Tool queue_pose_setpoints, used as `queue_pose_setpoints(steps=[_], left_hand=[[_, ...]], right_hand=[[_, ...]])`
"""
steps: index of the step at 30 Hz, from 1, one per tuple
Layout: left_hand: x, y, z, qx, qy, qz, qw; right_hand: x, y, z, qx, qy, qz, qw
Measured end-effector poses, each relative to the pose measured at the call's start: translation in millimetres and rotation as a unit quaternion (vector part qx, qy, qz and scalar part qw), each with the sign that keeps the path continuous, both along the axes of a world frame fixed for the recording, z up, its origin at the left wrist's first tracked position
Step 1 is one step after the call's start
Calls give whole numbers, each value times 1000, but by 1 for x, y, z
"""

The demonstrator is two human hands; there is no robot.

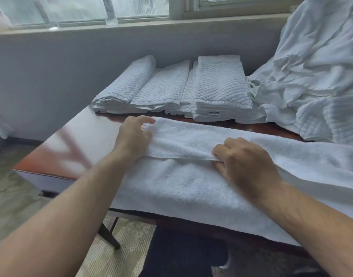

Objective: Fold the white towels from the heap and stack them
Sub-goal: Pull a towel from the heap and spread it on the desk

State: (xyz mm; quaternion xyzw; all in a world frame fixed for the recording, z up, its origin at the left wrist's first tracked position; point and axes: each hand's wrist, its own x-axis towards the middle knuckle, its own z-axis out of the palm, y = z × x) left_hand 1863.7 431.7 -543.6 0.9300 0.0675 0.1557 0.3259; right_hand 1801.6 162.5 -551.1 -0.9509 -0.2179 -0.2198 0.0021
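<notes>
A long white terry towel [183,182] lies spread across the near part of the reddish-brown table [71,144], its far strip folded over toward me. My left hand [134,134] grips the left end of that folded strip, thumb on top at the corner. My right hand [243,156] pinches the folded edge near the middle. Behind the towel, stacks of folded quilted white towels [219,90] sit in a row by the wall. The heap of unfolded white linen [315,76] rises at the right.
A grey wall and a window sill [131,27] run behind the table. The table's left edge drops to a patterned floor [15,196], and a dark table leg [108,234] shows below. The towel's near edge hangs over the table's front.
</notes>
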Motion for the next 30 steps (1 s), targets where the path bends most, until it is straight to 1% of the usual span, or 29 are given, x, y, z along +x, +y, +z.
queue_pose_setpoints(steps=[2,4,6,8,10,12,15,17,18,21,22,23,26,28,30], left_hand=[[-4,-10,-1,63,-19,6,998],[-13,-32,-1,119,-36,-12,992],[-27,-65,0,133,-59,-92,985],[-41,-102,0,131,-68,-185,972],[-51,-139,0,133,-67,-258,955],[-57,-173,-2,146,-61,-321,934],[-63,-219,-7,191,-67,-396,896],[-63,-250,-9,205,-77,-416,882],[-62,-265,-9,210,-83,-425,877],[-59,-298,-9,232,-101,-440,862],[-58,-302,-11,239,-106,-440,859],[-58,-303,-13,242,-107,-437,860],[-58,-299,-19,245,-100,-413,872],[-58,-299,-20,260,-83,-394,877],[-58,-300,-20,272,-68,-384,880]], right_hand=[[-2,-3,2,10,16,-11,1000],[-6,-13,1,34,-4,-46,998],[-15,-33,-1,68,-22,-99,993],[-25,-62,-4,94,-16,-145,985],[-36,-95,-6,109,-12,-181,977],[-49,-131,-7,115,-14,-228,967],[-73,-185,-10,114,-14,-306,945],[-86,-219,-8,119,14,-368,922],[-90,-236,-7,130,31,-404,905],[-95,-277,-1,211,64,-506,834],[-95,-287,-2,231,71,-521,819],[-95,-295,-6,239,72,-523,815],[-90,-312,-11,241,61,-516,820],[-83,-322,-6,250,79,-512,818],[-80,-327,1,251,116,-490,827]])
